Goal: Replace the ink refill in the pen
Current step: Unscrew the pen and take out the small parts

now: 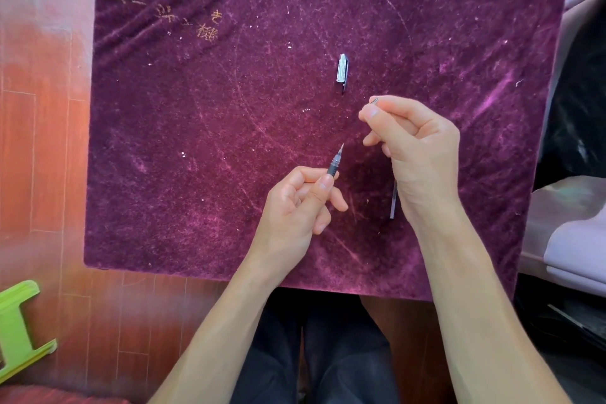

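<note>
Grey grip end of the pen [335,165], metal point aimed up and away, pinched between thumb and forefinger of the left hand [295,207]. The right hand [416,147] grasps a slim tube [393,198]: one end shows at the fingertips, the other below the heel of the hand. Whether it is barrel or refill cannot be told. The two parts are apart, over the purple velvet cloth [196,141]. The pen cap [342,70] lies on the cloth just beyond the right hand. Reddish wood floor [42,108] at left; green plastic object [16,331] at lower left.
</note>
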`<action>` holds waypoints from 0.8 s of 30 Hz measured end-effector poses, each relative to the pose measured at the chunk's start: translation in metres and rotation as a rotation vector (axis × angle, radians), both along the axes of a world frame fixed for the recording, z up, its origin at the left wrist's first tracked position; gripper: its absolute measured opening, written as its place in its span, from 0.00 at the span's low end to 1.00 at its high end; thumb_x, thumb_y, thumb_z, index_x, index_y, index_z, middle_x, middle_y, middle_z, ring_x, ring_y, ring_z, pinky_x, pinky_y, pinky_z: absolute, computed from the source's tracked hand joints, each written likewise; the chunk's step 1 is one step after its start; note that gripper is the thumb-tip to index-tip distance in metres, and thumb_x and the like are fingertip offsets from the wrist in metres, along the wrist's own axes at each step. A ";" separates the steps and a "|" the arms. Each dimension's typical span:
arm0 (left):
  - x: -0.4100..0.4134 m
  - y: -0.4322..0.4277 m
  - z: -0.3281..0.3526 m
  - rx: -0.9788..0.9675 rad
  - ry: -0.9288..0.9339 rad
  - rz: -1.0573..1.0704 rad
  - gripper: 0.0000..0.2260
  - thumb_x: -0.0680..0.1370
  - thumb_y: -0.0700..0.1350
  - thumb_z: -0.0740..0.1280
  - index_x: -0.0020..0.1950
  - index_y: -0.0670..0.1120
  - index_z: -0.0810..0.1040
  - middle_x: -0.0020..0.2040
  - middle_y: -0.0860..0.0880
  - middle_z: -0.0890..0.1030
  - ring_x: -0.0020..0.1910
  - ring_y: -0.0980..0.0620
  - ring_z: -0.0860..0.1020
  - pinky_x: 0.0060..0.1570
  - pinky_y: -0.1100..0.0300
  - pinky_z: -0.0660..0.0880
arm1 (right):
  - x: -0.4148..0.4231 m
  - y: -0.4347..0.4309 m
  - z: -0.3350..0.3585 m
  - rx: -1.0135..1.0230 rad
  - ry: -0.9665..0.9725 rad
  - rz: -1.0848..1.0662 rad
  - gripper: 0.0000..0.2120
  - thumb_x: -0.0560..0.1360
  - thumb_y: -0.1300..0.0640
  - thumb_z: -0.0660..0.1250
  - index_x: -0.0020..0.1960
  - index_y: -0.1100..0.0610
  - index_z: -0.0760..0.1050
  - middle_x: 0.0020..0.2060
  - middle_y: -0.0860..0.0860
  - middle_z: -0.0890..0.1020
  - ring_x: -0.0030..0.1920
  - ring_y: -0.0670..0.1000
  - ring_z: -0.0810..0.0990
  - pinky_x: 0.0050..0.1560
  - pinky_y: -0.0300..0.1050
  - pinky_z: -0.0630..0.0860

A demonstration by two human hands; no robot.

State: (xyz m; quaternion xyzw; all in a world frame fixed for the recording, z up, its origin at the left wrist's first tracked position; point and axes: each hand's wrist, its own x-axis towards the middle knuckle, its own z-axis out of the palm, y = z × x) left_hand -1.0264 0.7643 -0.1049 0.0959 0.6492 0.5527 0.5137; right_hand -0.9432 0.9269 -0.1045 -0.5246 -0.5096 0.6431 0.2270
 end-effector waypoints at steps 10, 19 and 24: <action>-0.018 -0.007 -0.005 0.020 -0.088 0.145 0.11 0.84 0.49 0.64 0.58 0.43 0.80 0.40 0.48 0.84 0.25 0.58 0.69 0.29 0.67 0.69 | -0.059 0.000 -0.010 0.462 -0.309 0.218 0.06 0.75 0.50 0.78 0.52 0.46 0.89 0.52 0.49 0.82 0.48 0.44 0.79 0.54 0.36 0.77; -0.029 -0.018 -0.008 0.031 -0.120 0.226 0.11 0.84 0.48 0.64 0.59 0.42 0.80 0.40 0.48 0.83 0.25 0.58 0.69 0.29 0.67 0.69 | -0.088 -0.014 -0.039 0.695 -0.548 0.237 0.07 0.75 0.45 0.78 0.51 0.44 0.90 0.69 0.53 0.77 0.70 0.57 0.73 0.63 0.44 0.61; -0.029 -0.018 -0.009 0.032 -0.130 0.231 0.09 0.84 0.47 0.64 0.58 0.43 0.79 0.39 0.48 0.83 0.25 0.58 0.68 0.29 0.67 0.68 | -0.088 -0.013 -0.043 0.647 -0.531 0.184 0.07 0.74 0.43 0.78 0.51 0.42 0.89 0.76 0.51 0.72 0.74 0.56 0.70 0.65 0.46 0.60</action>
